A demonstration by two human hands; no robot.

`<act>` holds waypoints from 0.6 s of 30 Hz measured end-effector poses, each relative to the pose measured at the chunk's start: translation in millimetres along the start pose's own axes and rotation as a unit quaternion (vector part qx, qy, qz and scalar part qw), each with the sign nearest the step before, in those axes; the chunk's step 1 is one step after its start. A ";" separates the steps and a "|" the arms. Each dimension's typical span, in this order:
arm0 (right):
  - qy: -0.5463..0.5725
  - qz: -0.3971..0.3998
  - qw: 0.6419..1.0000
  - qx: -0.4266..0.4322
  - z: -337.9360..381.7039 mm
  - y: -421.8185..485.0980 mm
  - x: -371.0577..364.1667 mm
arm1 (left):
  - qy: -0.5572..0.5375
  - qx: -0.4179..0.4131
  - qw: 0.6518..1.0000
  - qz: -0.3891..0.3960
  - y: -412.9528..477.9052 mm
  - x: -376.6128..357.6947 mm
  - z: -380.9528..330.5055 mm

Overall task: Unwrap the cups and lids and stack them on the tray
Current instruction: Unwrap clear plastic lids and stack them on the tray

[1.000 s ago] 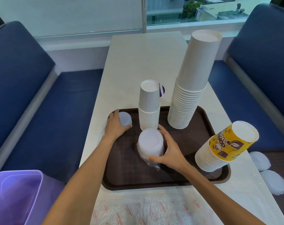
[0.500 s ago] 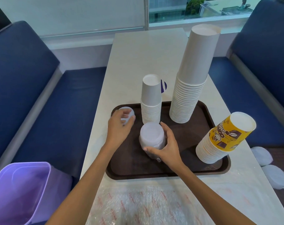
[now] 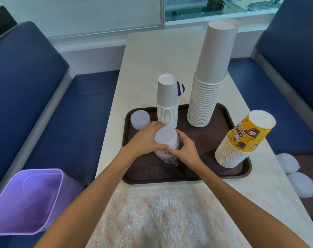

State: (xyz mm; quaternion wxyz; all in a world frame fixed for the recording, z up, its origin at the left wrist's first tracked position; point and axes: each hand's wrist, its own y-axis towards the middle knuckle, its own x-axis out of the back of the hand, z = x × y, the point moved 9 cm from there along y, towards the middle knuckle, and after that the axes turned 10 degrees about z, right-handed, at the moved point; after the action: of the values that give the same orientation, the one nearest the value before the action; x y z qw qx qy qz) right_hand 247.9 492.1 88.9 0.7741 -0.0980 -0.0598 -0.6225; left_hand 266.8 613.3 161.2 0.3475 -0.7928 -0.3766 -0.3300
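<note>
Cloudy lid stack (image 3: 165, 139) — perhaps film-wrapped — gripped by left hand (image 3: 145, 140) and right hand (image 3: 186, 151).

A wide-angle camera worn on the person's head is looking forward and down along the table (image 3: 152, 51), hovering close over the tray (image 3: 204, 140); the left hand (image 3: 145, 138) and right hand (image 3: 187, 149), gripping the stack of lids (image 3: 165, 138), are sitting mid-frame.

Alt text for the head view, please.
The left hand and right hand grip a partly wrapped lid stack over a brown tray. The tray also holds a tall cup stack, a short cup stack, a leaning yellow cup stack and a small lid stack.
</note>
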 end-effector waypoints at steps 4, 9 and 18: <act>0.004 0.011 1.000 -0.002 0.8 1.5 -1.8 | 0.092 0.018 0.995 0.014 4.3 1.6 -12.2; 0.015 0.015 1.000 0.002 4.1 1.7 -3.8 | 0.164 0.032 0.986 -0.005 10.8 1.8 -20.3; 0.012 0.039 0.999 -0.013 0.1 5.6 -5.0 | 0.131 0.038 0.990 -0.037 10.6 9.6 -19.2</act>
State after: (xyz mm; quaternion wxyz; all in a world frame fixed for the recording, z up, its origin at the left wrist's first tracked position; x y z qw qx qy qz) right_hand 252.4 498.1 87.4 0.7971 -0.1033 -0.0384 -0.5937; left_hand 275.4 596.4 175.9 0.4109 -0.7147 -0.3694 -0.4290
